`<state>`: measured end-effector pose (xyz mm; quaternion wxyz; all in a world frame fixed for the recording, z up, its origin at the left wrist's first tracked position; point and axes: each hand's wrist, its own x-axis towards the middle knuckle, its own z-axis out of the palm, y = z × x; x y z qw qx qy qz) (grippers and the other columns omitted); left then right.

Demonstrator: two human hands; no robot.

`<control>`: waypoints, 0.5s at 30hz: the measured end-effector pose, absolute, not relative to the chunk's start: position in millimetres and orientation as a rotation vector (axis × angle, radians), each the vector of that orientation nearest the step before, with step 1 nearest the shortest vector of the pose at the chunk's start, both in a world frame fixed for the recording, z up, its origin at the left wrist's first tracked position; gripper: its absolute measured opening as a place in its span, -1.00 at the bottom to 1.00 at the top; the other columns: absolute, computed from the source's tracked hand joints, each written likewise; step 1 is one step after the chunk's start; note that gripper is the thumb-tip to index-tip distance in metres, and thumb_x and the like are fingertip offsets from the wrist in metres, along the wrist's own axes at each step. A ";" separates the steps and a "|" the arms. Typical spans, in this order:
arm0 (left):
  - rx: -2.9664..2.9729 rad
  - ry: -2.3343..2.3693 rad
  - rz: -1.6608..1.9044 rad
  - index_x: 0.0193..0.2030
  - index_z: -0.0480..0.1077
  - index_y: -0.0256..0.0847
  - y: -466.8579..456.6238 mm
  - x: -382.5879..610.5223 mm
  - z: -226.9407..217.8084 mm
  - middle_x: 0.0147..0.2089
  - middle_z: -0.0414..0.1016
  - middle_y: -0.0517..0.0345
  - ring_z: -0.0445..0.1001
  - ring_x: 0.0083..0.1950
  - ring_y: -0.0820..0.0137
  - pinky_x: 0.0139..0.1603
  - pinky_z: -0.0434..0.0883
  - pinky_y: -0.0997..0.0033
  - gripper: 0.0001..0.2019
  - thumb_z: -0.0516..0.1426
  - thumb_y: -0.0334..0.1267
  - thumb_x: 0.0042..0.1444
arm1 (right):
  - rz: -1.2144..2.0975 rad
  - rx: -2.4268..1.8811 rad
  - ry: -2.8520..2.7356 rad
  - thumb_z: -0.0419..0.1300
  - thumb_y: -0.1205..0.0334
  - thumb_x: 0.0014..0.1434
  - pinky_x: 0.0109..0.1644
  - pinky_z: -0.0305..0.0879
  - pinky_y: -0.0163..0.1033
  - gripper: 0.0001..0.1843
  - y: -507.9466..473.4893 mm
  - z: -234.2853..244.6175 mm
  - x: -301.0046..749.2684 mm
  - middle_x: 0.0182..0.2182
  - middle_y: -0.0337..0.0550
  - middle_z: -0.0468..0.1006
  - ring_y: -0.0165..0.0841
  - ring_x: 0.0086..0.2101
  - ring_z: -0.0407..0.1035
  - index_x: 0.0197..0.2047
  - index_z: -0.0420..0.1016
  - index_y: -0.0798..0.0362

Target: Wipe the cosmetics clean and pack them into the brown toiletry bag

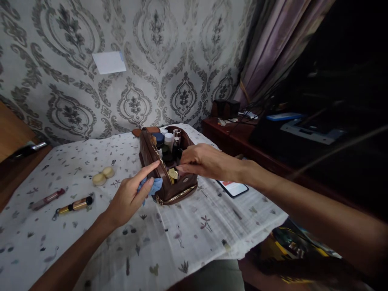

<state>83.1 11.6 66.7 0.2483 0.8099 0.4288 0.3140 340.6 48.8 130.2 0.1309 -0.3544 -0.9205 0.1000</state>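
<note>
An unzipped brown cosmetic bag (146, 151) stands on a patterned white cloth (194, 246), packed with jars and bottles, among them a white-lidded jar (168, 138) and a clear-capped bottle (177, 137). My left hand (125, 200) is closed on a crumpled blue cloth (155, 186), its index finger stretched against the bag's zipped edge. Over the bag's right side, my right hand (201, 159) reaches into the opening with curled fingers; whatever they grip is hidden. Just below those fingertips lies a small pale yellow item (173, 173) inside the bag.
Left of the bag lie two round cream-coloured containers (103, 176), a pink lip gloss tube (49, 199) and a gold tube with a black cap (74, 205). A phone (235, 188) rests under my right forearm. A dark red table (212, 127) with cables adjoins at right.
</note>
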 end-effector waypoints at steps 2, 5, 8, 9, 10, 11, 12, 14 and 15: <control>2.212 1.174 0.885 0.42 0.17 -0.22 8.9 82.7 63.1 -0.60 0.15 0.42 0.15 -0.62 0.52 -0.56 0.11 0.55 -0.48 -0.06 -0.08 0.40 | 0.217 -0.945 -2.636 0.11 0.13 0.40 -0.27 0.20 -0.29 -0.62 40.0 122.6 351.3 -0.42 -0.09 0.61 -0.37 -0.37 0.44 -0.33 0.65 0.11; 2.265 1.220 0.940 0.39 0.13 -0.25 3.9 77.2 53.1 -0.57 0.18 0.42 0.24 -0.60 0.51 -0.52 0.17 0.55 -0.49 -0.03 -0.10 0.38 | 0.112 -0.873 -2.548 0.04 0.12 0.44 -0.26 0.27 -0.26 -0.57 29.8 112.9 358.2 -0.43 -0.08 0.59 -0.35 -0.37 0.44 -0.33 0.64 0.09; 2.354 1.347 0.933 0.33 0.17 -0.24 2.5 62.3 40.9 -0.49 0.33 0.35 0.34 -0.54 0.46 -0.46 0.25 0.50 -0.54 -0.02 -0.10 0.37 | 0.055 -0.817 -2.384 0.10 0.17 0.41 -0.20 0.36 -0.24 -0.67 20.3 105.5 354.8 -0.34 -0.08 0.65 -0.31 -0.29 0.49 -0.27 0.64 0.04; 2.390 1.409 0.919 0.28 0.23 -0.22 3.8 55.0 37.5 -0.45 0.41 0.29 0.41 -0.48 0.42 -0.41 0.31 0.47 -0.59 -0.02 -0.11 0.37 | 0.041 -0.797 -2.328 0.13 0.19 0.39 -0.18 0.39 -0.23 -0.73 16.8 103.5 351.7 -0.31 -0.08 0.66 -0.30 -0.26 0.51 -0.25 0.64 0.03; 2.428 1.480 0.900 0.21 0.29 -0.20 6.1 46.6 34.7 -0.38 0.48 0.22 0.47 -0.40 0.37 -0.33 0.36 0.42 -0.64 -0.04 -0.13 0.37 | 0.033 -0.773 -2.279 0.16 0.22 0.37 -0.16 0.41 -0.23 -0.78 12.8 101.8 347.7 -0.29 -0.09 0.67 -0.29 -0.24 0.52 -0.23 0.64 0.03; 2.463 1.564 0.878 0.13 0.35 -0.18 9.4 37.3 32.6 -0.30 0.54 0.14 0.52 -0.29 0.32 -0.24 0.41 0.37 -0.68 -0.05 -0.15 0.36 | 0.034 -0.748 -2.243 0.18 0.25 0.36 -0.15 0.43 -0.22 -0.82 8.5 100.3 342.8 -0.28 -0.09 0.67 -0.28 -0.23 0.53 -0.22 0.63 0.03; 2.489 1.662 0.856 0.07 0.39 -0.18 13.7 27.4 31.1 -0.19 0.57 0.07 0.55 -0.16 0.25 -0.14 0.44 0.31 -0.70 -0.06 -0.18 0.35 | 0.047 -0.727 -2.218 0.19 0.27 0.35 -0.14 0.44 -0.22 -0.84 4.0 98.9 336.7 -0.27 -0.09 0.67 -0.29 -0.23 0.54 -0.22 0.62 0.03; 2.483 1.916 0.780 0.07 0.40 -0.19 24.2 7.1 29.0 0.00 0.55 -0.04 0.51 0.05 0.14 -0.01 0.45 0.21 -0.68 -0.07 -0.24 0.31 | 0.111 -0.672 -2.204 0.19 0.31 0.34 -0.15 0.44 -0.22 -0.84 -5.0 95.5 321.4 -0.29 -0.09 0.67 -0.30 -0.25 0.54 -0.24 0.61 0.05; 2.445 2.060 0.719 0.11 0.39 -0.20 30.0 -2.6 27.9 0.06 0.52 -0.08 0.47 0.12 0.09 0.01 0.45 0.17 -0.66 -0.07 -0.25 0.30 | 0.159 -0.646 -2.209 0.18 0.32 0.35 -0.16 0.44 -0.22 -0.83 -8.9 92.9 312.1 -0.31 -0.10 0.66 -0.32 -0.27 0.53 -0.25 0.60 0.06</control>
